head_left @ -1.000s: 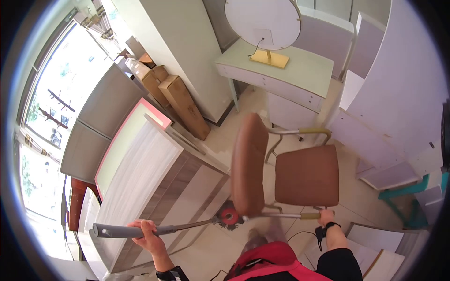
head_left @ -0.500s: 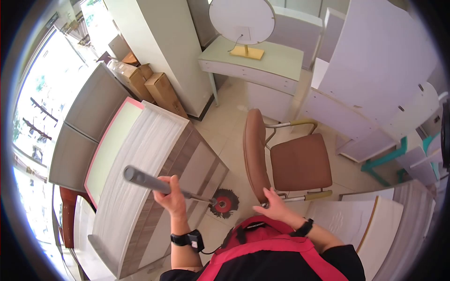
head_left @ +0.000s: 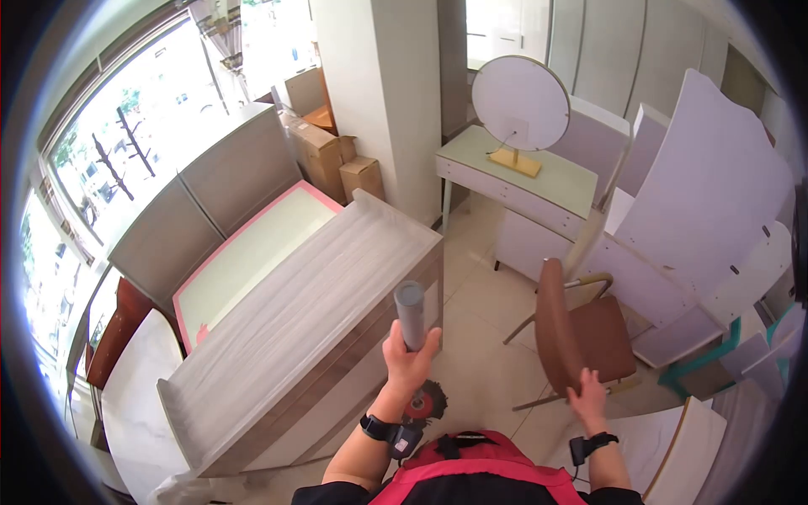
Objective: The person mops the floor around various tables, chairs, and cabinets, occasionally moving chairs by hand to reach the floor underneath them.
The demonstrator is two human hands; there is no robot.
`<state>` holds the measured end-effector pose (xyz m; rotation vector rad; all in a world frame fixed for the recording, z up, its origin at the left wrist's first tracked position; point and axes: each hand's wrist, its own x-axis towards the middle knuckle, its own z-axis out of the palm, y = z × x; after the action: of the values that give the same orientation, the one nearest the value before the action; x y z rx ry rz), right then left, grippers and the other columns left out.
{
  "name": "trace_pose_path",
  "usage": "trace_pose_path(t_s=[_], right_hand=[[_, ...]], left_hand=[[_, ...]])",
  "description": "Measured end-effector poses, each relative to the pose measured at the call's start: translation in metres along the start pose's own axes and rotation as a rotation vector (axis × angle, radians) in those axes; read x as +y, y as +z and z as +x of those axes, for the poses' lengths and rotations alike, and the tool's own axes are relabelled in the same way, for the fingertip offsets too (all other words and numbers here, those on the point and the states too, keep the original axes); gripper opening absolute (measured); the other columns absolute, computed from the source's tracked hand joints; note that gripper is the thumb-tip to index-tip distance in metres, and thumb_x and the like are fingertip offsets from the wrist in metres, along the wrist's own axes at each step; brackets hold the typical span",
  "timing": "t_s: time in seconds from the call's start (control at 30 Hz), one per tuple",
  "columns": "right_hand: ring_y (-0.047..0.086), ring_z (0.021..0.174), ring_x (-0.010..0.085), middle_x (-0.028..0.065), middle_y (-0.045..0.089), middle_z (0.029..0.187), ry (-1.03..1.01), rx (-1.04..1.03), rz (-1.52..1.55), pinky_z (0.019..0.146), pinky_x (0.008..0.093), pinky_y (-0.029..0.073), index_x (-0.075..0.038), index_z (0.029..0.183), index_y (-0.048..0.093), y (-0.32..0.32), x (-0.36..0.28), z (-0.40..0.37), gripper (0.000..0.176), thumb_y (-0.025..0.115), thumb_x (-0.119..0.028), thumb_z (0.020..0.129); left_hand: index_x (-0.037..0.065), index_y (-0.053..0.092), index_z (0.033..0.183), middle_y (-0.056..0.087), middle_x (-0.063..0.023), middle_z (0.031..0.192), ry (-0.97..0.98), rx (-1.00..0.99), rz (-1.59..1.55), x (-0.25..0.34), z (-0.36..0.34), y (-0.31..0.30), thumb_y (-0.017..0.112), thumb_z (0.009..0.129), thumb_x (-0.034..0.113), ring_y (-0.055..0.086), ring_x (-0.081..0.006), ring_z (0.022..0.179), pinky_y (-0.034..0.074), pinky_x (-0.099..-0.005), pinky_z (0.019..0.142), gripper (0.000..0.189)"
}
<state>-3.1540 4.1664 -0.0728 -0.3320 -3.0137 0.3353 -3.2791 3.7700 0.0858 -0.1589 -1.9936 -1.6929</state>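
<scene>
Shifting the brown padded chair (head_left: 562, 332) across the pale tiled floor (head_left: 481, 332) seems to be the step in hand, while a long-handled tool with a grey cylindrical grip (head_left: 410, 313) is carried on the left. The grey grip is clasped by the left hand (head_left: 407, 364), with the fingers closed around it; the tool's round head, red at the hub and dark-fringed (head_left: 433, 398), is seen low down beside the left forearm, near the long wood-grained cabinet (head_left: 303, 311). The right hand (head_left: 589, 400) is placed at the near end of the chair's backrest, its fingers partly bent; whether the edge is gripped or merely touched cannot be told. For any further push, steady contact on the backrest would be called for, with the tool kept off the chair legs. Compared with the earlier frame, the chair is seen farther to the right and turned, and the grey grip, slanted leftwards then, is now held nearly upright. The view has been raised too, so that more is shown beyond the round white mirror (head_left: 522, 94) on the far green-topped desk (head_left: 551, 183).
</scene>
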Motion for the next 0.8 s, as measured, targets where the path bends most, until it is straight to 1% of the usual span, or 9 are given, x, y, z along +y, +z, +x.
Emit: trace_pose_path(t_s=[0.13, 0.23, 0.33, 0.43, 0.53, 0.6, 0.67, 0.73, 0.8], right_hand=[[0.046, 0.113, 0.0449, 0.0329, 0.041, 0.127, 0.169, -0.069, 0.046, 0.092, 0.0477, 0.041, -0.002, 0.134, 0.032, -0.023, 0.032, -0.036, 0.076, 0.069, -0.022, 0.071], [0.046, 0.117, 0.0412, 0.0314, 0.043, 0.128, 0.260, -0.225, 0.076, 0.094, 0.0465, 0.040, -0.001, 0.138, 0.026, -0.036, 0.040, -0.036, 0.086, 0.072, -0.024, 0.070], [0.043, 0.123, 0.0333, 0.0259, 0.041, 0.132, 0.001, -0.252, 0.796, 0.098, 0.0430, 0.036, 0.002, 0.140, 0.020, -0.091, -0.028, -0.024, 0.102, 0.080, -0.035, 0.066], [0.039, 0.124, 0.0221, 0.0162, 0.034, 0.139, -0.448, -0.089, 1.278, 0.104, 0.0381, 0.029, 0.000, 0.142, 0.015, -0.145, -0.061, -0.023, 0.120, 0.085, -0.046, 0.056], [0.053, 0.105, 0.0199, 0.0110, 0.050, 0.125, -0.465, 0.091, 1.872, 0.089, 0.0349, 0.041, -0.005, 0.134, 0.039, -0.227, -0.133, -0.024, 0.105, 0.085, -0.047, 0.050], [0.056, 0.085, 0.0228, 0.0088, 0.058, 0.105, -0.545, 0.101, 1.244, 0.073, 0.0342, 0.041, -0.007, 0.111, 0.054, -0.255, -0.089, -0.041, 0.084, 0.083, -0.048, 0.044], [0.050, 0.053, 0.0272, 0.0070, 0.060, 0.070, -0.822, 0.067, 0.860, 0.050, 0.0327, 0.035, -0.008, 0.069, 0.057, -0.291, -0.082, -0.035, 0.053, 0.074, -0.047, 0.038], [0.049, 0.050, 0.0257, 0.0064, 0.057, 0.066, -1.006, 0.161, 0.868, 0.046, 0.0340, 0.034, -0.010, 0.066, 0.054, -0.301, -0.051, -0.062, 0.030, 0.068, -0.035, 0.056], [0.053, 0.074, 0.0230, 0.0059, 0.053, 0.094, -1.167, 0.095, 0.993, 0.063, 0.0301, 0.039, -0.014, 0.088, 0.058, -0.335, -0.035, -0.081, 0.034, 0.074, -0.026, 0.060]], left_hand=[[0.005, 0.051, 0.077, 0.050, -0.0018, 0.065, -0.133, -0.362, -0.091, -0.035, -0.030, -0.008, 0.071, 0.077, 0.017, 0.047, -0.0078, 0.060, 0.041, -0.0260, 0.055, 0.023], [0.004, 0.056, 0.083, 0.053, -0.0022, 0.068, -0.372, -0.759, -0.244, -0.115, -0.081, 0.006, 0.070, 0.079, 0.022, 0.049, -0.0093, 0.066, 0.042, -0.0269, 0.060, 0.023], [0.004, 0.058, 0.087, 0.056, -0.0023, 0.072, -0.315, -0.993, -0.105, -0.118, -0.116, 0.031, 0.070, 0.080, 0.025, 0.050, -0.0105, 0.067, 0.043, -0.0285, 0.063, 0.026], [0.003, 0.059, 0.090, 0.059, -0.0037, 0.075, -0.288, -1.382, -0.169, -0.090, -0.132, 0.074, 0.070, 0.080, 0.028, 0.051, -0.0121, 0.068, 0.044, -0.0308, 0.064, 0.029], [0.001, 0.060, 0.087, 0.061, -0.0119, 0.073, -0.211, -1.646, -0.207, -0.043, -0.140, 0.117, 0.069, 0.079, 0.026, 0.053, -0.0171, 0.065, 0.045, -0.0341, 0.063, 0.028], [0.000, 0.061, 0.085, 0.060, -0.0143, 0.070, -0.072, -1.701, -0.221, -0.030, -0.136, 0.137, 0.069, 0.078, 0.023, 0.055, -0.0206, 0.063, 0.045, -0.0349, 0.061, 0.025], [0.000, 0.060, 0.083, 0.059, -0.0132, 0.067, 0.028, -1.664, -0.282, 0.007, -0.122, 0.140, 0.069, 0.078, 0.022, 0.057, -0.0207, 0.061, 0.045, -0.0341, 0.059, 0.024], [0.000, 0.060, 0.081, 0.060, -0.0150, 0.066, 0.131, -1.695, -0.383, 0.031, -0.119, 0.151, 0.070, 0.077, 0.019, 0.057, -0.0307, 0.062, 0.045, -0.0370, 0.058, 0.023], [0.000, 0.058, 0.078, 0.059, -0.0152, 0.065, 0.147, -1.755, -0.462, 0.066, -0.106, 0.162, 0.070, 0.076, 0.018, 0.057, -0.0327, 0.062, 0.043, -0.0379, 0.057, 0.022]])
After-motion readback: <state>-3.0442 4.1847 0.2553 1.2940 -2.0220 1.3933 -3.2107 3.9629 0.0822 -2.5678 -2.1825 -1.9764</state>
